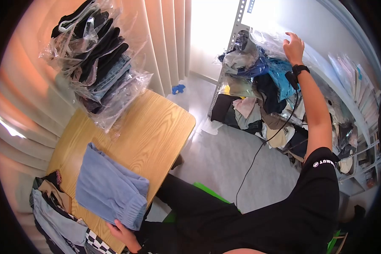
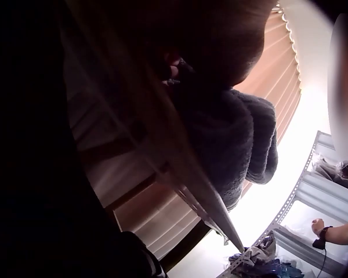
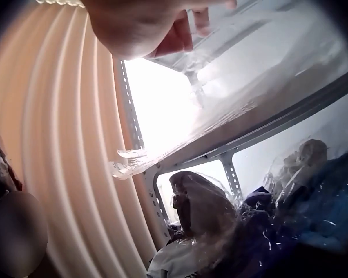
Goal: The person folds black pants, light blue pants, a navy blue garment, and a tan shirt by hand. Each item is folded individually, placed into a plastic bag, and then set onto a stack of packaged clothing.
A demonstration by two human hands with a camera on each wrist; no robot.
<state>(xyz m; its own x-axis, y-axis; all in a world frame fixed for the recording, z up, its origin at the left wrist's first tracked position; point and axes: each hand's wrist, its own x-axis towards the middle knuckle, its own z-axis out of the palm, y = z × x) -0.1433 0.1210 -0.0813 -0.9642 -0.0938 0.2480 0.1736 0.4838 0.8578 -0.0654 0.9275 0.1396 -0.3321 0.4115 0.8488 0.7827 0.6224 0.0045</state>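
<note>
A folded pair of light blue trousers [image 1: 110, 186] with a ribbed elastic waistband lies on the wooden table [image 1: 156, 122]. At the waistband's lower corner, near the table's front edge, my left hand [image 1: 125, 236] touches the cloth with its fingertips. The left wrist view shows the cloth dark, with most of that hand in shadow. My right hand [image 1: 294, 48] reaches out to the metal shelf, its fingers loosely bent over a pile of clear plastic bags [image 1: 266, 39]. In the right wrist view these fingers [image 3: 182, 35] hang above the plastic and hold nothing.
A tall stack of bagged dark clothes and jeans [image 1: 97, 59] stands at the table's far end. More clothes [image 1: 55, 216] lie by its left side. Bagged garments [image 1: 258, 84] fill the shelf below the plastic. A black cable [image 1: 258, 149] runs from the right wrist.
</note>
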